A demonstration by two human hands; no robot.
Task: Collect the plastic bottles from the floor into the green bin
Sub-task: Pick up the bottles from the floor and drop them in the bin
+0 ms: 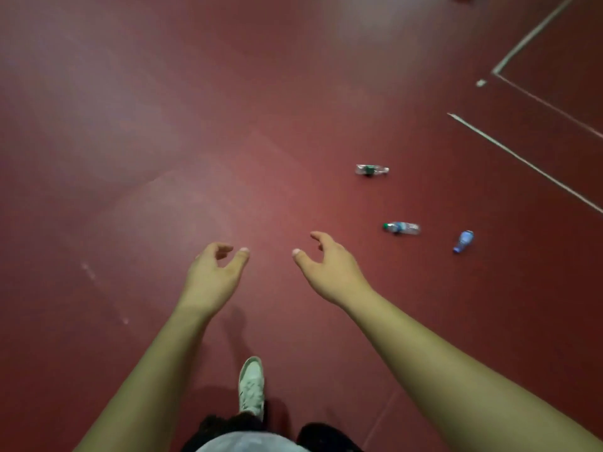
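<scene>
Three plastic bottles lie on the dark red floor to my right. A clear bottle with a green label [371, 169] lies farthest away. A clear bottle with a green cap [401, 228] lies closer, just right of my right hand. A blue bottle [463, 242] lies further right. My left hand [215, 272] and my right hand [326, 265] hang out in front of me with loosely curled fingers, holding nothing and touching nothing. The green bin is out of view.
White lines [528, 164] run across the floor at the right. A small white scrap [480, 82] lies near the line's corner. My light-coloured shoe [251, 386] stands on the floor below my hands. Bare red floor [130, 125] spreads to the left.
</scene>
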